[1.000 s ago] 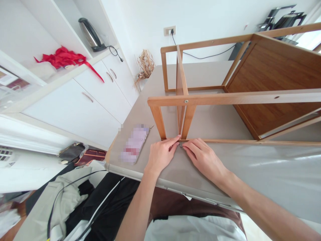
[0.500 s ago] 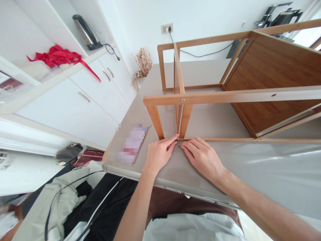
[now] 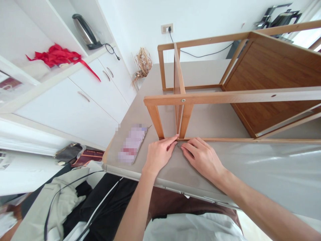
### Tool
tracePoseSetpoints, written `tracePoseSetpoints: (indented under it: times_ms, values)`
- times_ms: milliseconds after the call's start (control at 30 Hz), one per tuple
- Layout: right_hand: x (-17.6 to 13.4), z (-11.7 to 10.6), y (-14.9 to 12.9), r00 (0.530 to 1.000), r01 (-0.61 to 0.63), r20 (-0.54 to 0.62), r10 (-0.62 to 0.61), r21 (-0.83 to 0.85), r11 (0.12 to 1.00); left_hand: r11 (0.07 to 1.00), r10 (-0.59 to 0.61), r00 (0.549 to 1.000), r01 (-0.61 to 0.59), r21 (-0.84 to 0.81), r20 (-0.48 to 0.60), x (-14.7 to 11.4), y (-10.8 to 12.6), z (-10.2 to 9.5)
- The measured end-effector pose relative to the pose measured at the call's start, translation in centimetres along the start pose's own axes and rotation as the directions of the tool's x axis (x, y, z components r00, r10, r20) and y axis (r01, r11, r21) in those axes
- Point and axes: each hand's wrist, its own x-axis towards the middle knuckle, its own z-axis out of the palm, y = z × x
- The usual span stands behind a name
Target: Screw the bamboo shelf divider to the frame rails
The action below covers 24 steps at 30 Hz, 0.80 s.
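A wooden rack frame (image 3: 220,97) lies on its side on the grey table (image 3: 276,174), with slatted rails and a broad panel to the right. My left hand (image 3: 160,152) is closed at the foot of its near upright, the index fingertip touching the wood and the thumb beside it. Between both hands shows a small bent metal hex key (image 3: 178,144), its end against the bottom rail. My right hand (image 3: 202,155) rests on the table, fingers curled, with thumb and index at the key's free arm. What my left fingertips pinch is hidden.
Left of my hands lies a phone (image 3: 132,144), its screen blurred, with a thin pointed metal piece (image 3: 149,127) beside it. White cabinets (image 3: 75,97) hold a kettle (image 3: 86,31) and red ribbon (image 3: 56,55). Clothes (image 3: 60,190) are piled below the table's left corner.
The hex key's bent arm shows a little more between my hands, turned slightly towards my right fingers. Both hands and the rack stay in almost the same place.
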Motion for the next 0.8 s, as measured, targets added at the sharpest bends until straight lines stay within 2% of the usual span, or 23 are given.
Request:
tracePoseSetpoints:
  times_ms: [233,800]
  values:
    - [-0.01,0.01,0.28,0.997,-0.006,0.082,-0.002,0.087,0.996,1.000,0.001,1.000,-0.001,-0.001,0.004,0.06,0.00,-0.07]
    - [0.02,-0.14,0.14,0.998,0.018,0.059,-0.021,0.056,0.998,1.000,0.002,1.000,-0.003,-0.026,-0.008,-0.05,-0.06,0.11]
